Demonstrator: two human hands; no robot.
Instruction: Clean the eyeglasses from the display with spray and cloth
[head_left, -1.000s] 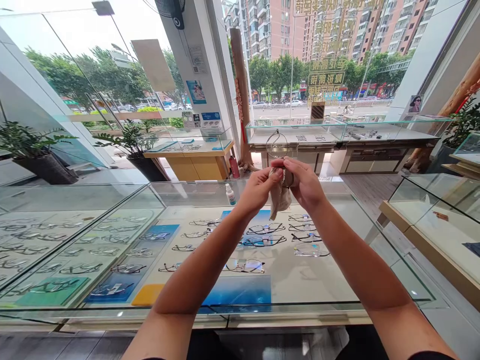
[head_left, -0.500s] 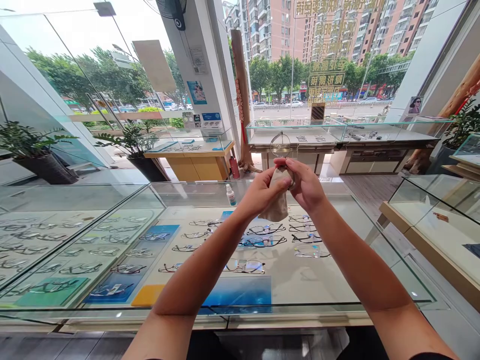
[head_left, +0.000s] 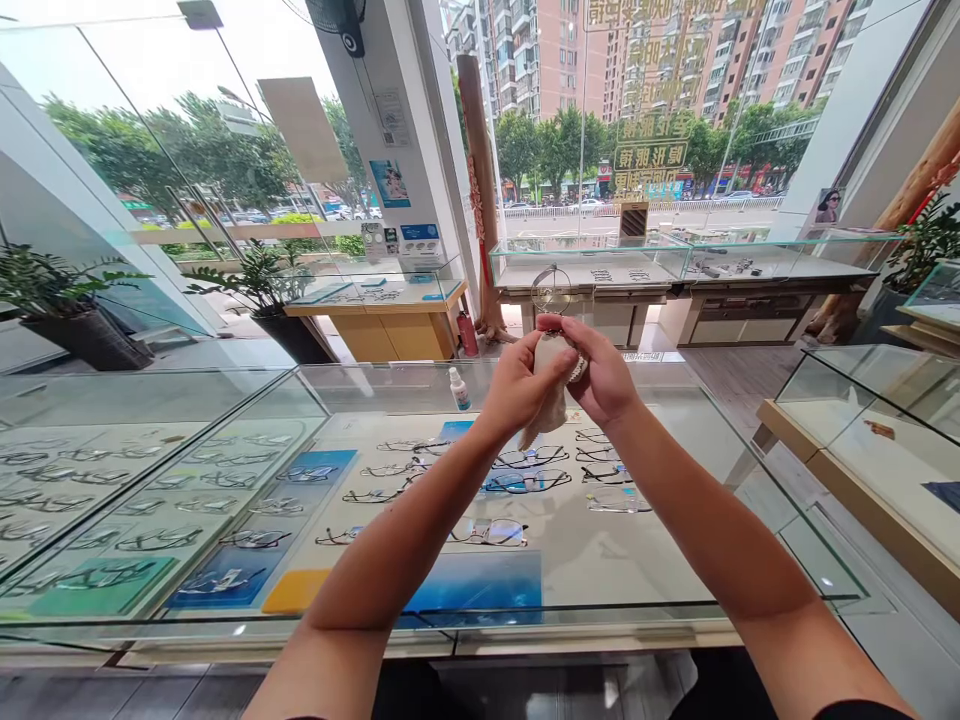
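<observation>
Both hands are raised over the glass counter, close together around a pair of thin-rimmed eyeglasses (head_left: pixel 551 290) and a pale beige cloth (head_left: pixel 551 408). One round rim sticks up beyond the fingertips; the other part of the frame is covered by fingers and cloth. My left hand (head_left: pixel 516 385) is closed on the cloth, its thumb pressing the fabric towards the right fingers. My right hand (head_left: pixel 607 380) is closed round the eyeglasses from the right side. The cloth's loose end hangs below the hands.
A small white spray bottle (head_left: pixel 459 388) stands on the glass showcase (head_left: pixel 637 590) beyond my left forearm. Inside the case lie several eyeglass frames (head_left: pixel 491 532) on white and blue panels. Other showcases (head_left: pixel 847 440) stand at the right and by the windows.
Both hands and the eyeglasses have shifted slightly left. The cloth is more bunched, and its hanging end has narrowed and swung to the left.
</observation>
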